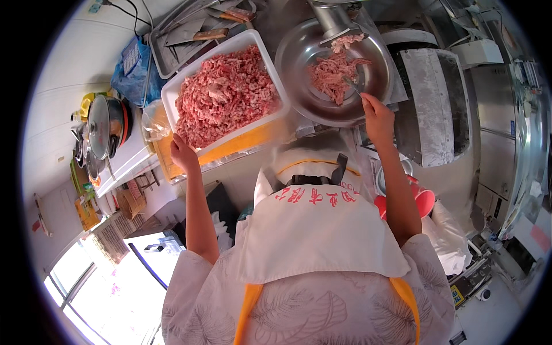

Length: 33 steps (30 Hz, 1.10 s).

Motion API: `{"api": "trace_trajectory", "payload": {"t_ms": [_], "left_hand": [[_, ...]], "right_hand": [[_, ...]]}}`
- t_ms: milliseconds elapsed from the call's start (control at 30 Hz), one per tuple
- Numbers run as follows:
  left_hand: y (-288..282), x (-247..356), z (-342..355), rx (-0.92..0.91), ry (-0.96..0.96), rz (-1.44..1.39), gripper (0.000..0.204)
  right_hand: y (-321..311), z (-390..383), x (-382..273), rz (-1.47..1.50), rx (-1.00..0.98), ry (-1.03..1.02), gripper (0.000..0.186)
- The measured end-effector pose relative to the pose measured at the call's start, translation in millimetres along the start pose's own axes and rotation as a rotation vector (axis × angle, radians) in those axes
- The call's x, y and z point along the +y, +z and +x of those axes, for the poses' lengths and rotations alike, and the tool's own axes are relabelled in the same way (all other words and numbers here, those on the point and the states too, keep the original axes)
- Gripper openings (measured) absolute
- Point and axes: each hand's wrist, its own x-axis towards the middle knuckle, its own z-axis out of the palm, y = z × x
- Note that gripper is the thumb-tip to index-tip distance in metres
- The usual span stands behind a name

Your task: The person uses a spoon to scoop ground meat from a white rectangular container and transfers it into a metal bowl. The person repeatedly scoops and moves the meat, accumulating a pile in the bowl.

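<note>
A white plastic tray (267, 69) heaped with raw minced meat (224, 89) sits left of centre. My left hand (183, 150) grips the tray's near-left corner, fingers closed on it. My right hand (376, 118) is closed round the handle of a metal utensil (356, 86), whose tip reaches into paler mince (328, 77) in a wide steel bowl (290, 66). Above the bowl, a steel grinder outlet (330, 23) has strands of mince (348, 41) hanging from it.
A metal pan with wooden-handled knives (210, 34) lies behind the tray. Further left are a blue bag (129, 75) and a lidded pot (100, 129). A steel machine (431, 103) stands right of the bowl; red containers (422, 198) are below my right forearm.
</note>
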Motion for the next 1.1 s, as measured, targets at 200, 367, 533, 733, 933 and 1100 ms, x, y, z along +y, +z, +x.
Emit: {"api": "trace_trajectory", "payload": {"t_ms": [200, 367, 533, 733, 933, 1100], "left_hand": [[-3.1, -1.4, -4.6, 0.033, -0.024, -0.052, 0.054], [-5.3, -6.8, -3.0, 0.039, -0.010, 0.000, 0.052], [-4.3, 3.6, -2.8, 0.028, -0.030, -0.033, 0.052], [-3.5, 2.5, -5.3, 0.049, -0.073, -0.108, 0.050], [-4.2, 6.9, -8.4, 0.043, -0.104, -0.075, 0.048], [-2.2, 4.0, -7.3, 0.063, -0.118, -0.122, 0.046]], "right_hand": [[-3.7, 0.3, -7.9, -0.021, -0.033, -0.011, 0.025], [-12.1, -9.2, -65.3, 0.172, -0.295, 0.175, 0.026], [34.4, 12.1, -145.2, -0.170, -0.454, -0.382, 0.020], [108.5, 54.7, -199.4, -0.742, -0.671, -0.724, 0.013], [127.7, 79.9, -175.1, -0.543, -0.931, -0.519, 0.015], [115.2, 79.5, -162.3, -0.321, -0.980, -0.380, 0.019]]}}
